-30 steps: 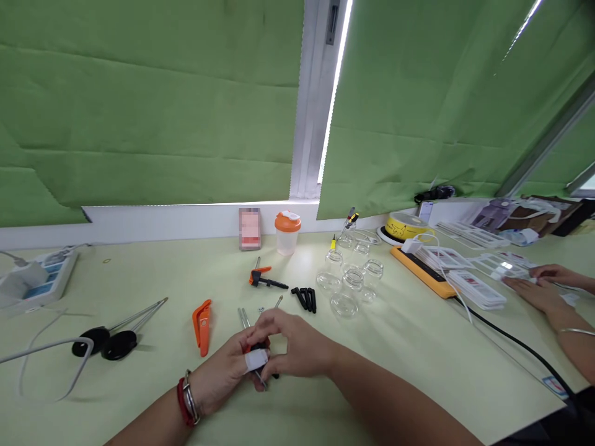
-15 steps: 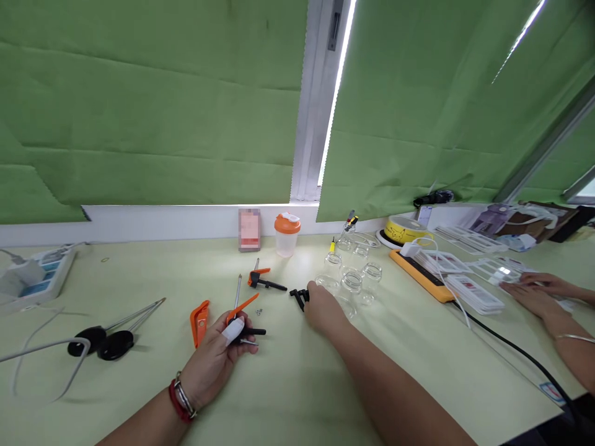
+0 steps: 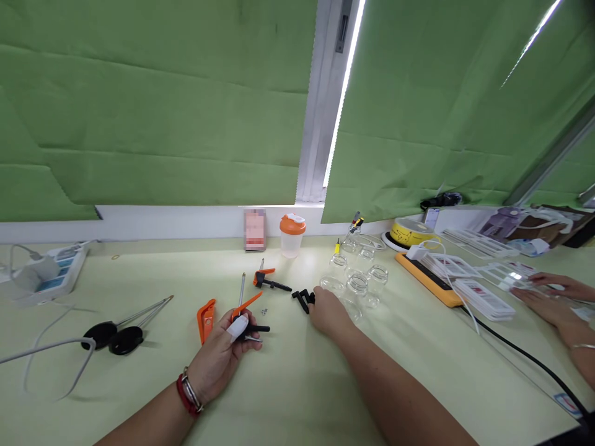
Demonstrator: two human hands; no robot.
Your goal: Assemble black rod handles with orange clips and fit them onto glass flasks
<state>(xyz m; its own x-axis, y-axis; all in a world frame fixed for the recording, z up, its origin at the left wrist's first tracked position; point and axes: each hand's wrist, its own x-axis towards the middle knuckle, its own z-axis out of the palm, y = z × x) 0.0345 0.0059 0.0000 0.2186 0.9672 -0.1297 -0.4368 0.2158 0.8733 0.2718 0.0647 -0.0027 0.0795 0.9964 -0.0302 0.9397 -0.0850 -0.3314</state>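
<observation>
My left hand [image 3: 223, 353] is closed round a black and orange tool part [image 3: 247, 306] with a metal rod. Beside it lies an orange handle piece [image 3: 206, 319]. My right hand [image 3: 329, 311] reaches down to several black parts [image 3: 303, 300] on the table; its fingertips are hidden behind the hand, so its grip is unclear. Behind, a second black and orange assembly [image 3: 269, 280] lies on the table. Small screws [image 3: 264, 311] rest between the hands.
Glass jars [image 3: 357, 286] stand right of my right hand. An orange-lidded cup [image 3: 292, 236] is at the back. Two black-handled screwdrivers [image 3: 126, 340] and a white cable [image 3: 83, 371] lie left. An orange power strip [image 3: 430, 280] and another person's hands [image 3: 553, 297] are at right.
The whole view has shifted slightly, so things appear a little further right. My left hand keeps its hold, and my right hand stays at the black parts, which have shifted slightly.
</observation>
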